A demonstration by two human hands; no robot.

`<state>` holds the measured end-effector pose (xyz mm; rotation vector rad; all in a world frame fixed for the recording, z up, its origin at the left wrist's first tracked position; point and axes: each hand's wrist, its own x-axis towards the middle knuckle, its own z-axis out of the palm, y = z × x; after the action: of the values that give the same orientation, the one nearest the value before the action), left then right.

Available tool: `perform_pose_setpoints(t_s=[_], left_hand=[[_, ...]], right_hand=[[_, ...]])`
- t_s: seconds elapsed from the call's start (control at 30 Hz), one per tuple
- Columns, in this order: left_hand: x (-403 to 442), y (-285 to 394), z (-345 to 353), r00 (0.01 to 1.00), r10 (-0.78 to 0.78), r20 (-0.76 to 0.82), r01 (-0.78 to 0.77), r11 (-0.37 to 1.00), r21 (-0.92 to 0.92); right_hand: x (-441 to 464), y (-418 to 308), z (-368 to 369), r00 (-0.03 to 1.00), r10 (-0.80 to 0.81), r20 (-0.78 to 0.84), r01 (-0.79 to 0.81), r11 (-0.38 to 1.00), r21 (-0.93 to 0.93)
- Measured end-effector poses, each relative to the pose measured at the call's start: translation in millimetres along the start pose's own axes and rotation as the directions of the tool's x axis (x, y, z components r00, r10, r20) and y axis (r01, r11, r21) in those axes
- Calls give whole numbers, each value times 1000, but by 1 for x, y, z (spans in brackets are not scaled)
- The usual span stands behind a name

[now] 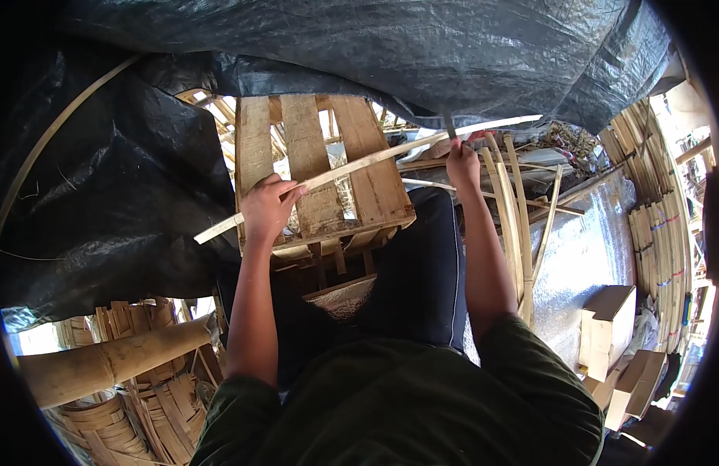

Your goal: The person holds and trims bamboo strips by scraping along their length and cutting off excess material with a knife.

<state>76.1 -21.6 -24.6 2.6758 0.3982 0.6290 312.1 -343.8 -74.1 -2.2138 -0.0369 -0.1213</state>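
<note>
A long pale bamboo strip (359, 162) runs slantwise above a slatted wooden crate (301, 155), from low on the left to high on the right. Near its lower left end, my left hand (268, 206) is closed round the strip. My right hand (463, 167) is closed on the handle of a knife (450, 124), whose dark blade points up and meets the strip toward its right part. Where the blade touches the strip is small and partly blurred.
Black plastic sheeting (142, 179) hangs at the left and across the top. Several bamboo strips (517, 225) lean right of my right forearm. Cardboard boxes (608, 326) and stacked bamboo bundles (658, 248) stand at the right. A thick bamboo pole (103, 363) and woven baskets are lower left.
</note>
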Motion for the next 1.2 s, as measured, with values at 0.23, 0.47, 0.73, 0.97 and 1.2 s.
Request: perform_pose_setpoints(t_s=[0.23,0.47,0.73,0.97,1.2], left_hand=[[-2,4,-2,1000,8,3,-8,1000,1],[-2,1,-3,1000,7,14,-7,1000,4],[-4,3,-1,998,39,-38,-40,999,-15],[-4,1,-1,999,34,-14,-34,999,-17],[-5,0,0,998,38,-46,-39,999,-13]], right_hand=[[1,-13,-2,995,101,23,-102,994,34],[13,0,5,986,108,127,-111,994,14],[22,18,6,992,122,-32,-121,992,20],[7,-2,-9,965,231,124,-247,960,130],[18,7,-4,985,172,31,-174,978,112]])
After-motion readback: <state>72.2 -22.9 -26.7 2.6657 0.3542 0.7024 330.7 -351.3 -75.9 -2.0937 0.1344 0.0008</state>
